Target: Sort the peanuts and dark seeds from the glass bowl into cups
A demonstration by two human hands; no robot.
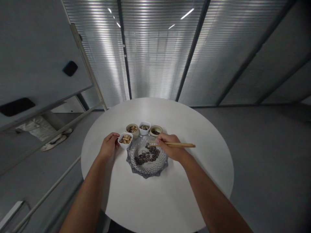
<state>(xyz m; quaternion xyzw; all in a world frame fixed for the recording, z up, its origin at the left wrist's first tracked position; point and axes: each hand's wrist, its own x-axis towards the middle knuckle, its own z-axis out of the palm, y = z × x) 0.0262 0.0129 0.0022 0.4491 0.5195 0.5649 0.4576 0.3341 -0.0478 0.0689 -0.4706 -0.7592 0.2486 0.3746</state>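
Note:
My right hand grips a pair of wooden chopsticks, their tips over the far right part of a clear glass dish with a scalloped rim. Dark, glossy seeds lie scattered in the dish. At the left, my left hand has curled fingers against the side of a small white bowl of pale brown nuts or beans. Behind the dish stand a tan bowl with similar pieces, another white bowl with dark seeds, and a second tan bowl with a few dark seeds.
Everything stands on a round white table. A whiteboard on a metal frame is close on the left, with a person's shoes behind it. Glass panels with blinds rise beyond the table.

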